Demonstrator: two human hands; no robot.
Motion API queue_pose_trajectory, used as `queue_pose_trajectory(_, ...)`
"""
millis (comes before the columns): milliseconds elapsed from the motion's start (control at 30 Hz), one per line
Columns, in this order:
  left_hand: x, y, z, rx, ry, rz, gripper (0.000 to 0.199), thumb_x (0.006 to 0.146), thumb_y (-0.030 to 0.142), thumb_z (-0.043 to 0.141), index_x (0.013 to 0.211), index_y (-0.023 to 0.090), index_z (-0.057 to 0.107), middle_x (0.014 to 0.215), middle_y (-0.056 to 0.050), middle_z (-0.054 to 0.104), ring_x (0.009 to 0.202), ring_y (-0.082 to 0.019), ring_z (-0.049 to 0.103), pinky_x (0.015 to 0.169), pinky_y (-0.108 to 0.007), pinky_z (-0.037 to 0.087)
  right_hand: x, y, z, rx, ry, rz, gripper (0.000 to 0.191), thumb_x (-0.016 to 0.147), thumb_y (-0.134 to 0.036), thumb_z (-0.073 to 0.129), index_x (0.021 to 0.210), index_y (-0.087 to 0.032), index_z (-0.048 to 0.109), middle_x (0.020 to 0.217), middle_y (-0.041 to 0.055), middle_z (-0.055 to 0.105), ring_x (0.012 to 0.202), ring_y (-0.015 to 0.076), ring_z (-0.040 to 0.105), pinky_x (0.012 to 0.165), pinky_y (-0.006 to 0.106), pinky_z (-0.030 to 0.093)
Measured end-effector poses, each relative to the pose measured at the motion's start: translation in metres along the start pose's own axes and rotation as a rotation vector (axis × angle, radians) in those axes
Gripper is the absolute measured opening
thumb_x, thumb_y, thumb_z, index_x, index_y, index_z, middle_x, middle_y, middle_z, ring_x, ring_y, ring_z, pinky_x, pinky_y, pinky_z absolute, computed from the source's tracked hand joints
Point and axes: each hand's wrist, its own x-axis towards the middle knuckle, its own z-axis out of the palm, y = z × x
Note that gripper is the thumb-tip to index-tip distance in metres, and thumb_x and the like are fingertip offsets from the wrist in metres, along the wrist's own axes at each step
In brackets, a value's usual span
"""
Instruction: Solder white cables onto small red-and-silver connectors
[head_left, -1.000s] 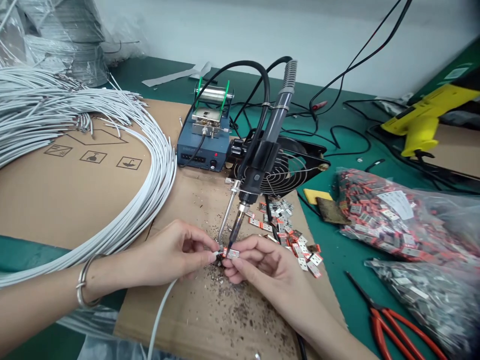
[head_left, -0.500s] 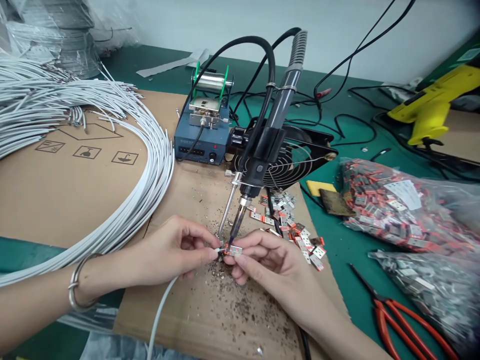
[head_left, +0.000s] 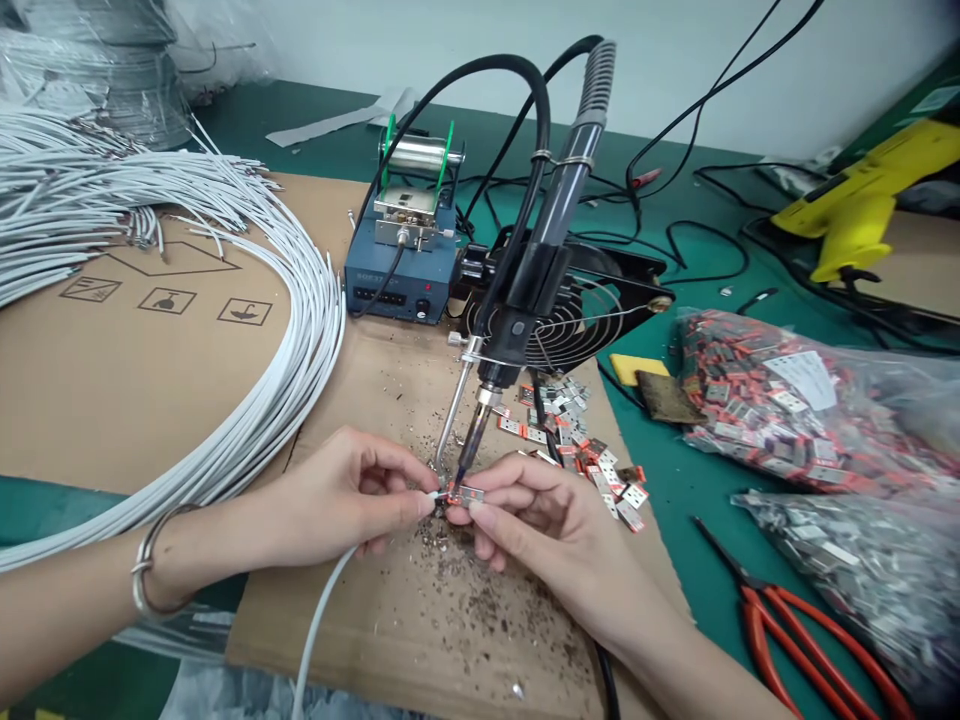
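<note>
My left hand (head_left: 367, 492) pinches the end of a white cable (head_left: 319, 625), whose length hangs down below the wrist. Between thumb and fingers, my right hand (head_left: 529, 510) grips a small USB connector (head_left: 471, 494) with a metal shell and orange-red plastic. The cable's thin wires meet the connector's back end. Right above that joint is the tip of a soldering iron (head_left: 472, 440), clamped in a stand and pointing down. A metal solder feed tube (head_left: 454, 415) ends beside the tip. Whether the tip touches the wires is too small to tell.
Loose connectors (head_left: 600, 470) lie on the cardboard (head_left: 360, 640) right of the iron. Behind stand a blue solder feeder (head_left: 401, 275) and a fan (head_left: 577, 325). White cables (head_left: 300, 370) curve along the left. Bagged connectors (head_left: 772, 400), red-handled pliers (head_left: 765, 600) and a yellow glue gun (head_left: 855, 215) sit right.
The whole view has shifted slightly. Both hands keep their grips at the iron tip, with the cable end and connector almost unmoved beneath it.
</note>
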Motion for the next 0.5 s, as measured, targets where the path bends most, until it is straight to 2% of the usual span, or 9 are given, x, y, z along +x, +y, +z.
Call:
queue_pose_trajectory(200,0.0016,-0.0011,-0.0005,0.043,0.019,0.008,0.016,0.075,0.025,0.057,0.083,0.011,0.061,0.048,0.008,0.046,0.039,-0.005,0.043,0.04,-0.017,0.034,0.0011,0.0012,0.0023,-0.005,0.037,0.0,0.022,0.061,-0.03,0.076,0.071,-0.016,0.062,0.059,0.0025,0.068,0.044,0.008,0.056,0.04,0.016,0.047)
queue_pose_trajectory(500,0.0009,-0.0009,0.0003,-0.009,0.011,-0.004,0.015,0.074,0.026,0.059,0.081,0.013,0.06,0.049,0.008,0.046,0.039,-0.005,0.044,0.04,-0.017,0.035,-0.0001,0.0008,-0.0014,0.009,0.001,0.01,0.022,0.062,-0.032,0.076,0.072,-0.017,0.064,0.061,0.0039,0.07,0.044,0.0085,0.055,0.04,0.017,0.046)
